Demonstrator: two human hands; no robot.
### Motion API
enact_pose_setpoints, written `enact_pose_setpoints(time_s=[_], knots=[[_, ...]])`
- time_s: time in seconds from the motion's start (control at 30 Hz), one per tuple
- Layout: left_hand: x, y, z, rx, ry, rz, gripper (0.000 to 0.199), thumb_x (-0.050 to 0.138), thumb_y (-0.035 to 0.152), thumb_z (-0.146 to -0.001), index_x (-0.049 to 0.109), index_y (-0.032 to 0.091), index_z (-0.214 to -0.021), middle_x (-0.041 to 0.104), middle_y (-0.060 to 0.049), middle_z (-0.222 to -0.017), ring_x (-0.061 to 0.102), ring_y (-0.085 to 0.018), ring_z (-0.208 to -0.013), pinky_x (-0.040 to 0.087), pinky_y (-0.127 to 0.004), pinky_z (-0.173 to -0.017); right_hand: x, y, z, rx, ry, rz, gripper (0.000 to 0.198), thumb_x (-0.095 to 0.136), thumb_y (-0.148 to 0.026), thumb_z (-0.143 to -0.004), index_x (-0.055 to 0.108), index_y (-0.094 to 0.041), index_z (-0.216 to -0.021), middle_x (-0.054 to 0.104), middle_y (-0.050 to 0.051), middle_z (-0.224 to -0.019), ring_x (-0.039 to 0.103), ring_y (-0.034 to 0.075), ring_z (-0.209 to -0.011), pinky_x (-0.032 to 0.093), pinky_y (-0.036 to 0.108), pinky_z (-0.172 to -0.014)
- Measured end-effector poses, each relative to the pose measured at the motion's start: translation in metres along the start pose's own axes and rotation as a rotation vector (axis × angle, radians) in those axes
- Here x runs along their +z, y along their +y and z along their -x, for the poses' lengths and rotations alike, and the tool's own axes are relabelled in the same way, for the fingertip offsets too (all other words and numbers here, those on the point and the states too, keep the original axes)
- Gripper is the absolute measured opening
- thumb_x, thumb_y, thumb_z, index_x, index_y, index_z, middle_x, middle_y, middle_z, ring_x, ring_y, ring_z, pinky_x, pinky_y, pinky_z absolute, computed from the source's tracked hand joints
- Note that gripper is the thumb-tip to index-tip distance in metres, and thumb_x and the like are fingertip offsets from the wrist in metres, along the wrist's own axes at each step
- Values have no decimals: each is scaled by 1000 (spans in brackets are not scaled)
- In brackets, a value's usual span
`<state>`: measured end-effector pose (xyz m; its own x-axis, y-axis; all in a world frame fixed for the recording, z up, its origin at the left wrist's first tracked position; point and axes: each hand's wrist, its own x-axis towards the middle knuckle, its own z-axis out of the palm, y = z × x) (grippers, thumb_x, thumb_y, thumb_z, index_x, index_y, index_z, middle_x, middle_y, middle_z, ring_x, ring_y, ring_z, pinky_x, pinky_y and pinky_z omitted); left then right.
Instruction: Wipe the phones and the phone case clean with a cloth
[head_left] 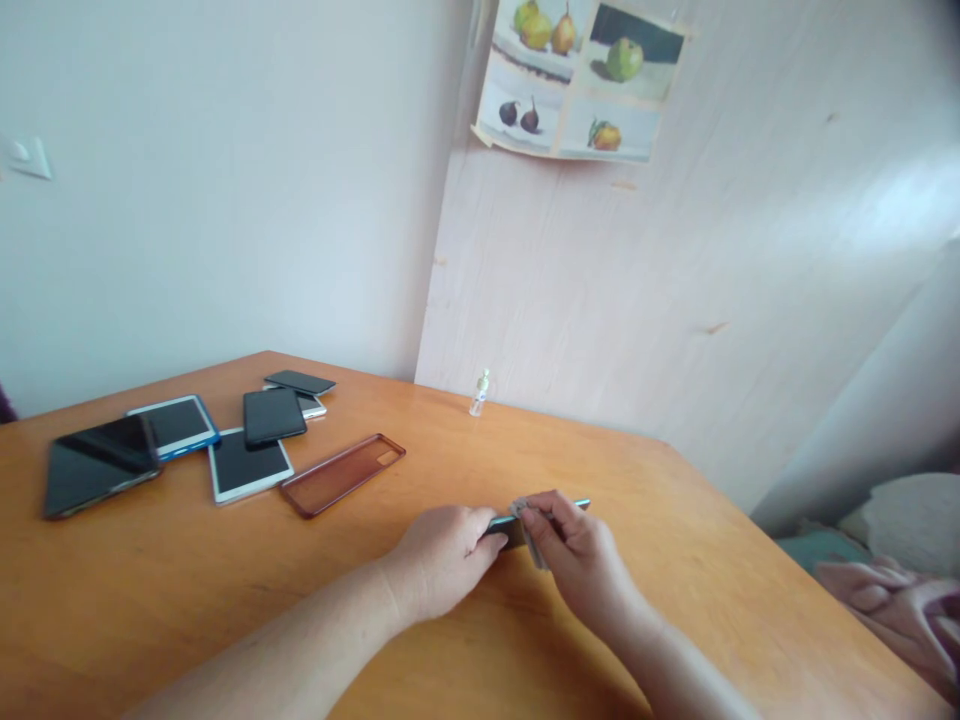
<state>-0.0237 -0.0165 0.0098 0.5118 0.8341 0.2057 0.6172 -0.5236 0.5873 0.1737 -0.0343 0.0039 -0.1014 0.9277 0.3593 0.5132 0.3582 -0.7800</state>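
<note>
My left hand (444, 556) grips one end of a dark smartphone (513, 533), its thumb on the near face and its fingers behind. The phone is tilted up on edge just above the table, with a thin bluish rim showing. My right hand (576, 545) pinches a light grey cloth (534, 545) over the phone's upper edge, and part of the cloth hangs down the near side. Left of the hands lies a reddish-brown see-through phone case (345, 476), flat on the wood.
On the left of the wooden table (225, 600) lie a large black tablet (101, 465), a blue-edged tablet (178, 427), a white tablet (249, 465) and several dark phones (274, 415), partly overlapping. A small clear bottle (478, 394) stands near the back edge. Crumpled fabric (892, 600) lies beyond the right edge.
</note>
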Motion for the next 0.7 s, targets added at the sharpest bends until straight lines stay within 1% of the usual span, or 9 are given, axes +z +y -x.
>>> enact_pose_setpoints(time_s=[0.07,0.17,0.23,0.27,0.33,0.43,0.57,0.7], knots=[[-1,0,-1,-6,-8,-7,26,44,38,-92,60,21,-81,67,-3,-75,61,-19,-68,33,-25,-57,-8,8,-7,61,112,9,36,54,-53,-87,66,-19,-87,58,-1,-63,51,13,-58,39,23,-54],[0,-3,-2,-3,1,0,26,43,38,-93,58,21,-80,65,-2,-75,60,-18,-68,32,-25,-57,-25,26,-19,216,265,-86,41,57,-58,-82,65,-18,-86,57,-1,-60,48,13,-53,37,24,-50],[1,-6,-3,-2,7,20,26,42,38,-93,58,21,-80,65,-2,-76,59,-18,-69,33,-25,-57,-32,36,-25,321,316,-157,42,55,-59,-82,63,-18,-85,52,-2,-56,42,11,-46,32,24,-44],[2,-7,-4,-3,5,32,26,42,38,-93,57,21,-80,64,-2,-75,59,-18,-69,34,-25,-58,-33,40,-26,360,322,-155,41,52,-58,-83,62,-18,-84,51,-3,-55,41,11,-44,31,24,-42],[3,-10,-4,-12,1,63,27,42,39,-93,57,20,-81,64,-2,-75,59,-18,-69,35,-25,-59,-33,47,-28,408,295,-71,40,44,-55,-87,58,-19,-80,51,-2,-55,41,11,-43,31,24,-41],[3,-13,-5,-20,1,121,28,41,40,-94,58,19,-83,65,-2,-77,59,-18,-70,37,-26,-62,-30,54,-29,416,237,99,36,39,-48,-89,54,-20,-73,56,0,-57,45,12,-44,32,24,-44],[3,-15,-5,-17,3,193,30,40,40,-94,59,18,-89,66,-3,-82,60,-19,-75,40,-26,-67,-31,61,-29,361,183,262,25,51,-33,-83,55,-19,-63,59,2,-60,53,14,-58,33,25,-53],[2,-17,-6,-29,-6,238,30,39,40,-95,59,17,-95,67,-4,-87,61,-19,-81,44,-28,-72,-33,62,-26,338,109,408,14,57,-25,-78,58,-20,-65,64,4,-66,55,16,-65,31,26,-57]])
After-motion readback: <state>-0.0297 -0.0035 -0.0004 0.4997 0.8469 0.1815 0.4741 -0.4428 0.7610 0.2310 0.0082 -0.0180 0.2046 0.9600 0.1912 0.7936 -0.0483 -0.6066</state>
